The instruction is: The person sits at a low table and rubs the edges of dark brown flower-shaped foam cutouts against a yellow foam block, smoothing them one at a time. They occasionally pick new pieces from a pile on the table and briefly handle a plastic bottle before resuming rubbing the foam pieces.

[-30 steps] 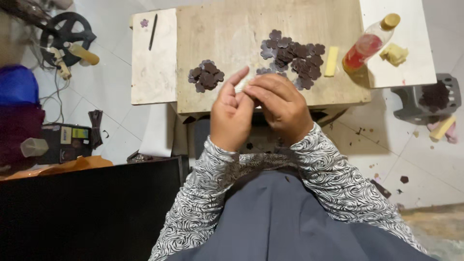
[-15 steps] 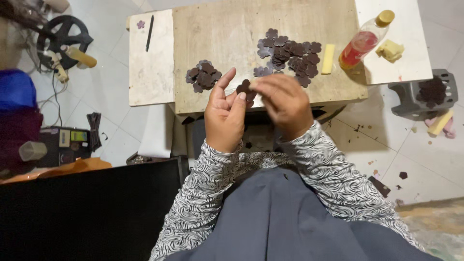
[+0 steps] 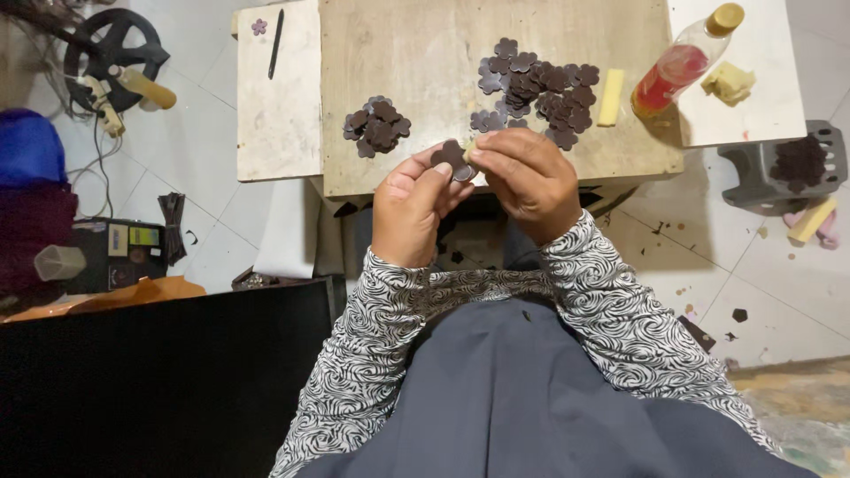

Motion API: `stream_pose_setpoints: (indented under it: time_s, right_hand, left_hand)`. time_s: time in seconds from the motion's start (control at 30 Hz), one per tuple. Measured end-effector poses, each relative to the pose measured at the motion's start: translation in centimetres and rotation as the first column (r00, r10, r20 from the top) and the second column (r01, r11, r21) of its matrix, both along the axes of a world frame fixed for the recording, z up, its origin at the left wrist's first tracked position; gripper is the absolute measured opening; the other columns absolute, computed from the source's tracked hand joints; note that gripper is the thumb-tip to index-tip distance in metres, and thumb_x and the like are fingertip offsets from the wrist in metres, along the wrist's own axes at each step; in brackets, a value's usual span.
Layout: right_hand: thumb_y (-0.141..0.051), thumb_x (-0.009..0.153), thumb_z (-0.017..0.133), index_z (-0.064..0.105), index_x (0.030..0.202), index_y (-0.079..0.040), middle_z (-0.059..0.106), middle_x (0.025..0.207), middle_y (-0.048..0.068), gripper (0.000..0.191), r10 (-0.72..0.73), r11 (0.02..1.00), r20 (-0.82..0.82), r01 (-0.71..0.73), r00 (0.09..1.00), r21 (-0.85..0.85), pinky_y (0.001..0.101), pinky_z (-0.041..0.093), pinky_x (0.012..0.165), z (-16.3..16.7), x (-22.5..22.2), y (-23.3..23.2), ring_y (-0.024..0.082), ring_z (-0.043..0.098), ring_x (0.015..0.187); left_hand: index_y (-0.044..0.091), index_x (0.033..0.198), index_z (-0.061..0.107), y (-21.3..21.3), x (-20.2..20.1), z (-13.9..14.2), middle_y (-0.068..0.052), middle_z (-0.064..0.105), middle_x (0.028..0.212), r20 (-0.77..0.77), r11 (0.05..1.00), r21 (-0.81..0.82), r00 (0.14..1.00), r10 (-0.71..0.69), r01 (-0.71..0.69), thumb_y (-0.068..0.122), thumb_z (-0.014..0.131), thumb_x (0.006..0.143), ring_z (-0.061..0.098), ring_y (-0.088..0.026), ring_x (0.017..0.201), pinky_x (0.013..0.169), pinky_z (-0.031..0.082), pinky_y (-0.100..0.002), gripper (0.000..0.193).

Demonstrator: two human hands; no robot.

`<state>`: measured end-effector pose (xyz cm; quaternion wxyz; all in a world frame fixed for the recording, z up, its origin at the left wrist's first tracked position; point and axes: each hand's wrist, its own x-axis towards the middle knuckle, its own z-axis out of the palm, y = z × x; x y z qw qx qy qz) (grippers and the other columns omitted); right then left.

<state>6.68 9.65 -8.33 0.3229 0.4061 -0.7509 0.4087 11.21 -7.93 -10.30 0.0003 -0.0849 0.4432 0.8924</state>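
My left hand (image 3: 409, 208) pinches a dark brown flower-shaped piece (image 3: 452, 158) just above the near edge of a low wooden table (image 3: 425, 53). My right hand (image 3: 524, 181) is beside it, its fingertips pressing a small pale stick against the same piece. On the table lie a small heap of the same flower pieces (image 3: 376, 126) at the left and a larger scattered heap (image 3: 536, 87) at the right. My sleeves are black-and-white patterned.
A pale yellow block (image 3: 611, 97) and a bottle of red liquid (image 3: 682, 62) lie right of the large heap. A white board (image 3: 279, 97) with a black pen (image 3: 276, 42) adjoins the table's left. A grey stool (image 3: 779, 168) holding more pieces stands at the right.
My hands have lifted slightly and turned the flower piece into view between the fingertips. The camera has tipped a little, so the table sits higher in view.
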Motion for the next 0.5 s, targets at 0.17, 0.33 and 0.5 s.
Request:
stream_pose_setpoints:
  time_s: [0.17,0.33,0.5]
  right_hand:
    - [0.004,0.091,0.081,0.074,0.111,0.000,0.070,0.115,0.013,0.022,0.061,0.998,-0.129,-0.063,0.990,-0.014,0.0399,0.059,0.096,-0.6,0.4,-0.1,0.030,0.070,0.111]
    - [0.007,0.090,0.079,0.075,0.109,0.000,0.071,0.114,0.012,0.021,0.047,0.999,-0.077,-0.046,0.996,0.014,0.0393,0.060,0.095,-0.8,-0.4,0.5,0.028,0.071,0.111]
    - [0.005,0.093,0.079,0.074,0.109,0.001,0.071,0.115,0.013,0.017,-0.009,1.000,-0.099,0.007,0.995,-0.024,0.0397,0.059,0.095,-1.4,-0.2,0.6,0.029,0.070,0.111]
  left_hand:
    - [-0.008,0.132,0.058,0.0,-0.4,0.0,-0.011,0.071,0.108,0.005,1.000,0.014,1.000,-0.015,0.014,0.003,0.057,0.104,0.070,-0.013,0.089,0.083,0.061,-0.029,0.030]
    - [-0.008,0.136,0.057,0.0,-0.1,0.1,-0.010,0.070,0.111,0.037,0.999,-0.009,0.999,-0.039,0.040,0.002,0.058,0.101,0.070,-0.013,0.093,0.087,0.062,-0.031,0.036]
    - [-0.006,0.139,0.055,-0.3,-0.3,0.0,-0.011,0.070,0.110,0.059,0.996,-0.014,0.995,-0.083,0.084,0.003,0.058,0.102,0.069,-0.016,0.092,0.088,0.062,-0.034,0.039]
